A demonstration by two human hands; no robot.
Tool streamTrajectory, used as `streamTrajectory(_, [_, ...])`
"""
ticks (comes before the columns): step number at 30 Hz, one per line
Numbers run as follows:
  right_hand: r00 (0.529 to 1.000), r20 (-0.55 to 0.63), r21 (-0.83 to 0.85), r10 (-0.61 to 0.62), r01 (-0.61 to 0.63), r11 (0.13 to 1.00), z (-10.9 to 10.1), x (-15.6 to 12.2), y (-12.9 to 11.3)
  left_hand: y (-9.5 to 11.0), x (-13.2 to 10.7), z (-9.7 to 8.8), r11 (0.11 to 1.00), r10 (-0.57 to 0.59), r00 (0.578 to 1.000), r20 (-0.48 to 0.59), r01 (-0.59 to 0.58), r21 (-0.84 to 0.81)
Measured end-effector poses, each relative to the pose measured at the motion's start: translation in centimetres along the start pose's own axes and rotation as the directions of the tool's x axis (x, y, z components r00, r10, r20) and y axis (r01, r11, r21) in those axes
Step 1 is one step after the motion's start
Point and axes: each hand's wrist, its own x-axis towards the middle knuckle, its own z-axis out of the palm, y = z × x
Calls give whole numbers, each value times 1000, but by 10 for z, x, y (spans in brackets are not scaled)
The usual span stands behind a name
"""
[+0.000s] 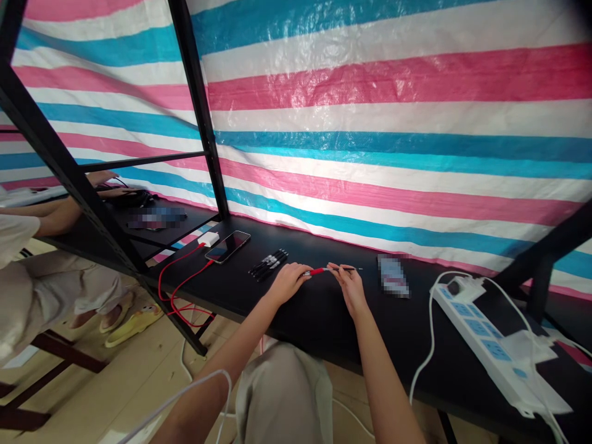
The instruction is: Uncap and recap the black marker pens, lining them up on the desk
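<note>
A red pen (317, 271) lies level between my two hands, just above the black table (319, 317). My left hand (289, 281) is closed round the pen's left end. The fingers of my right hand (349, 285) pinch a thin dark pen refill (352, 269) in line with the red barrel, its pale tip pointing right. Whether the refill is still partly inside the barrel is hidden by my fingertips. To the left of my left hand, several black pens (268, 265) lie side by side on the table.
A phone (228, 247) with a red cable and white charger (208, 238) lies at the left. Right of my hands is a blurred packet (393, 276), then a white power strip (490, 342) with cables. Black frame posts (198, 105) divide off another person's arm (55, 213).
</note>
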Motion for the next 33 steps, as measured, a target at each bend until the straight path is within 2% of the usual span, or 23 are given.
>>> streamTrajectory(3, [1000, 20, -97, 3, -1, 995, 1, -1, 1, 0, 0, 1, 1000, -3, 1000, 1, 3, 13])
streamTrajectory(6, [994, 102, -258, 36, -8, 966, 5, -2, 2, 0, 0, 3, 1000, 11, 1000, -11, -11, 11])
streamTrajectory(10, [972, 209, -368, 107, -23, 929, 10, -5, 1, -4, 0, 2, 997, -76, 990, -120, 77, 8])
streamTrajectory(13, [976, 185, -383, 111, -33, 923, 9, -6, -2, -7, 0, -2, 982, -185, 952, -242, 187, -15])
streamTrajectory(16, [983, 154, -416, 97, -24, 909, 5, -6, -4, -9, -1, -6, 958, -272, 892, -362, 285, -20])
streamTrajectory(19, [981, 167, -455, 97, -11, 890, 2, -5, -1, -11, -2, -6, 930, -312, 834, -456, 366, 34])
streamTrajectory(21, [978, 182, -464, 100, -3, 886, 0, -4, 1, -14, -3, -5, 905, -316, 812, -490, 413, 100])
streamTrajectory(27, [970, 214, -501, 118, 5, 866, -1, -3, 2, -25, -7, 2, 799, -330, 827, -456, 502, 331])
streamTrajectory(33, [964, 234, -519, 128, 13, 854, -1, -4, 1, -25, -8, 2, 735, -366, 824, -432, 541, 409])
